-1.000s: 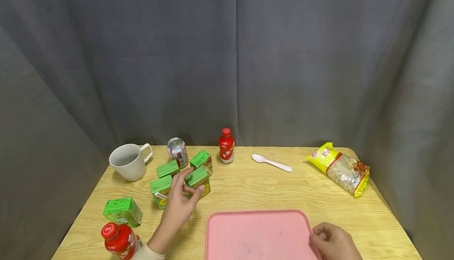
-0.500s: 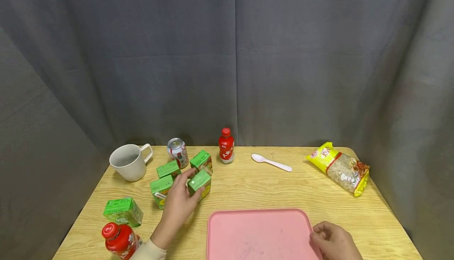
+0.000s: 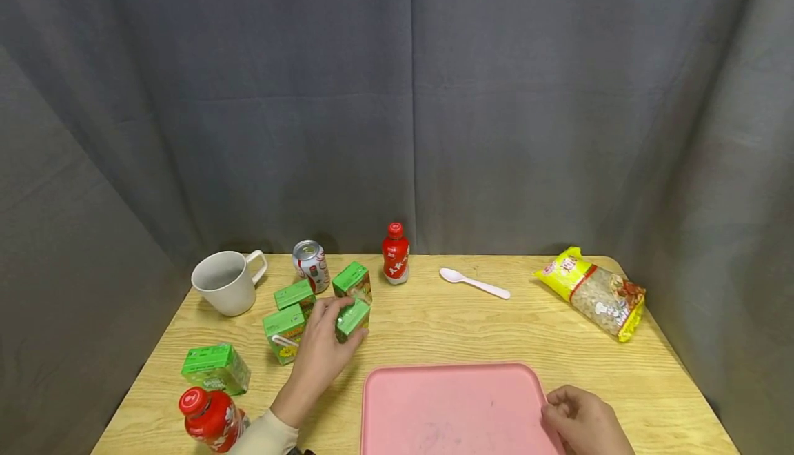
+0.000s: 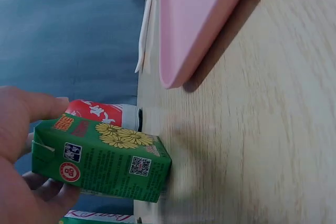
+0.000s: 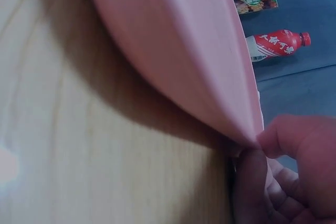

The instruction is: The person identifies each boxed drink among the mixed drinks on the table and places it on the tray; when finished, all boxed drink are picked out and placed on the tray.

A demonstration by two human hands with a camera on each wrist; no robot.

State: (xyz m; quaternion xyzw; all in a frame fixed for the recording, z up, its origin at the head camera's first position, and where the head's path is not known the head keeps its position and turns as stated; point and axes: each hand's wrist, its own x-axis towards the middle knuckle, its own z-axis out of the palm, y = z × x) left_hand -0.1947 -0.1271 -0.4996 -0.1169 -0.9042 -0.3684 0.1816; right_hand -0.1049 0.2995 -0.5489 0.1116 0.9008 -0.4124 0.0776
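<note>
My left hand [image 3: 324, 350] grips a green drink carton [image 3: 355, 317] from above, thumb on its near side and fingers on its far side. Yellow flowers are printed on that drink carton [image 4: 105, 156] in the left wrist view, where it appears tilted and close to the tabletop; contact is unclear. My right hand [image 3: 586, 419] pinches the right rim of a pink tray [image 3: 455, 373]. Thumb and finger meet on the tray's edge in the right wrist view. Other green cartons, one with a straw [image 3: 285, 341], stand just left of and behind my left hand.
A grey mug [image 3: 226, 293] and a soda can [image 3: 312, 269] stand at the back left. One red bottle [image 3: 395, 255] is at the back; another red bottle [image 3: 211, 420] and a green carton [image 3: 216, 369] are front left. A white spoon [image 3: 474, 282] and a yellow bag [image 3: 592, 294] lie further right.
My left hand has moved slightly right and closer around the drink carton, which has shifted a little to the right and turned. My right hand stays on the tray rim.
</note>
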